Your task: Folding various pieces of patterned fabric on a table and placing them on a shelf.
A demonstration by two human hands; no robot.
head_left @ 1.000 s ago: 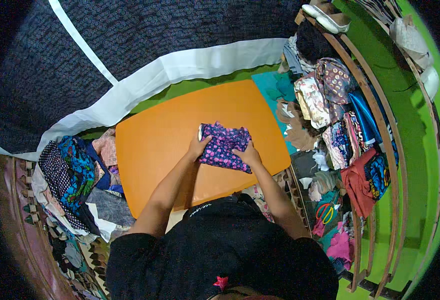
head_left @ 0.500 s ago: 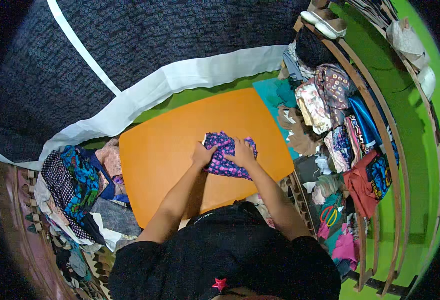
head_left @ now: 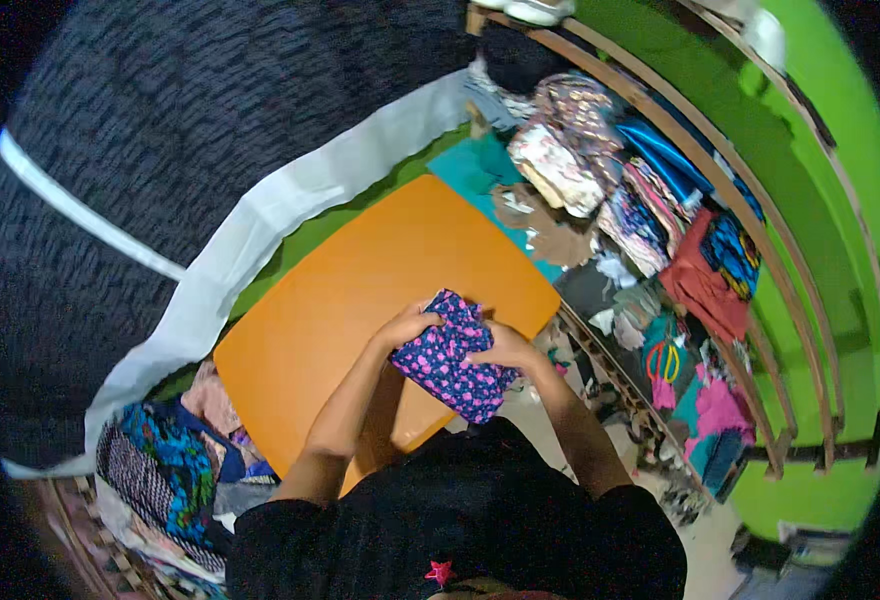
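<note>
A folded dark blue cloth with pink flowers (head_left: 452,365) is held up between my two hands over the near right part of the orange table (head_left: 345,270). My left hand (head_left: 408,328) grips its upper left edge, with the thumb on top and the fingers partly underneath. At the cloth's right side my right hand (head_left: 505,348) holds on, its thumb lying across the printed face and its other fingers mostly hidden. The cloth looks tilted, its lower edge close to my black shirt.
Piled clothes (head_left: 560,165) lie along the right on a teal sheet, beside wooden rails (head_left: 640,95). Scissors with red and yellow handles (head_left: 663,362) rest among scraps there. Another heap of fabric (head_left: 175,470) sits to the left. A dark patterned curtain (head_left: 230,100) hangs beyond the table.
The cloth has come off the table toward my body and turned, with both hands now gripping its sides instead of lying on it. The whole view has rotated as my head turned right.
</note>
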